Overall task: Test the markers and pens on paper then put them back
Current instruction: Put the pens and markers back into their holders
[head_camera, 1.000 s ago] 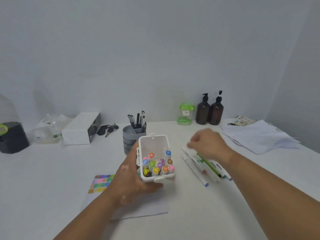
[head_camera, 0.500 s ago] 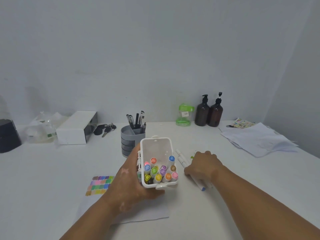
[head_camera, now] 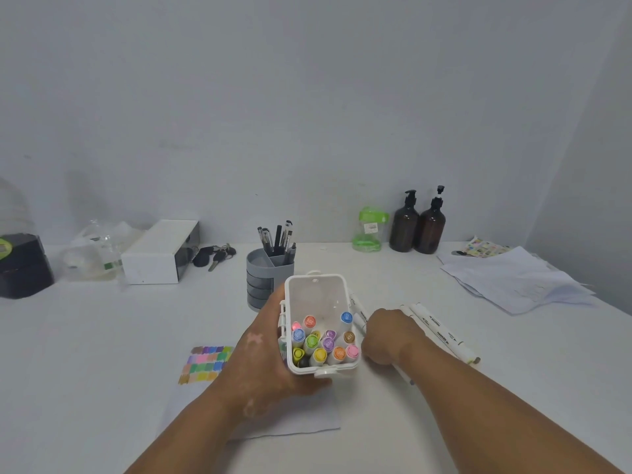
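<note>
My left hand (head_camera: 263, 364) grips a white plastic marker case (head_camera: 316, 292), tilted toward me so its open mouth shows several markers with coloured caps (head_camera: 325, 343) packed in the near half. Just right of the case, my right hand (head_camera: 388, 338) rests on the table, its fingers closed around white-barrelled markers (head_camera: 359, 314) lying there. More loose white markers (head_camera: 441, 331) lie to the right of that hand. The test paper (head_camera: 301, 422) lies under my left arm, with a grid of colour swatches (head_camera: 205, 364) at its left.
A grey pen holder (head_camera: 263, 271) with dark pens stands behind the case. Against the wall are a white box (head_camera: 157, 254), keys (head_camera: 215, 254), a green jar (head_camera: 369, 230) and two brown pump bottles (head_camera: 417, 227). Loose sheets (head_camera: 513, 278) lie at the right.
My right hand came down from above the loose markers and moved left to those beside the case, closing on them. The case stays tilted in my left hand.
</note>
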### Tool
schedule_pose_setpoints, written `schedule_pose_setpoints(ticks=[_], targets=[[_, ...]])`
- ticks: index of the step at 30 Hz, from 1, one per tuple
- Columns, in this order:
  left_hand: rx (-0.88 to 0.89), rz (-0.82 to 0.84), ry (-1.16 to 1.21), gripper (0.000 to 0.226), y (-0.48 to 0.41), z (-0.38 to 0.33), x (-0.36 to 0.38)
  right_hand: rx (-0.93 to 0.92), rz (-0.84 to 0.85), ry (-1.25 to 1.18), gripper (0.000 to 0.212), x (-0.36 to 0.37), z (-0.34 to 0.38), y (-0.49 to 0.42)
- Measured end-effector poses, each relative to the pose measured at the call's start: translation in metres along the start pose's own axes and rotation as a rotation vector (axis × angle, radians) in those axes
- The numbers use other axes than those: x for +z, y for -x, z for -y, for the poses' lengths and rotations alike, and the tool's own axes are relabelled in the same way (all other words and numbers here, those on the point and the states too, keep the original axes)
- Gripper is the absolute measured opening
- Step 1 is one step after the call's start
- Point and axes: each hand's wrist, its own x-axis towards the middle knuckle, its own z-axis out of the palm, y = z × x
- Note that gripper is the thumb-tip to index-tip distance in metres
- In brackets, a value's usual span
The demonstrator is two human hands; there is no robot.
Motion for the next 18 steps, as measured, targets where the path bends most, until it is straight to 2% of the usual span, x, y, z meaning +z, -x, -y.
schedule_pose_setpoints(ticks=[2,3,4,6,7,9,12,14,16,18], targets=[[-0.085,0.117,0.079,0.113,-0.004,0.001,0.003,0.018,-0.038,-0.001,0.013,-0.001,-0.004,0.005],[-0.138,0.165,0.134,0.119,-0.008,0.002,0.002,0.015,-0.042,0.001,0.015,-0.003,-0.006,0.008],[-0.154,0.174,0.157,0.123,-0.009,0.004,0.003,0.013,-0.028,-0.003,0.017,-0.006,-0.01,0.011],[-0.124,0.155,0.147,0.114,-0.008,0.004,0.002,0.031,0.04,-0.071,0.017,-0.019,-0.016,0.019],[-0.1,0.134,0.144,0.113,-0.005,0.003,0.002,0.049,0.063,-0.167,0.015,-0.03,-0.02,0.022],[-0.046,0.073,0.123,0.112,-0.001,0.003,0.002,0.048,0.052,-0.523,0.01,-0.058,-0.024,0.029],[-0.048,0.05,0.128,0.101,-0.001,-0.001,0.004,-0.13,-0.057,-1.178,0.01,-0.105,-0.013,0.046],[-0.041,0.024,0.099,0.097,-0.002,-0.004,0.004,-0.301,-0.102,-1.512,0.014,-0.133,0.006,0.06],[-0.018,-0.01,0.084,0.099,-0.002,-0.007,0.003,-0.489,-0.078,-1.714,0.021,-0.146,0.028,0.072],[-0.003,-0.048,0.089,0.104,-0.001,-0.008,0.003,-0.583,-0.058,-1.708,0.024,-0.144,0.049,0.078]])
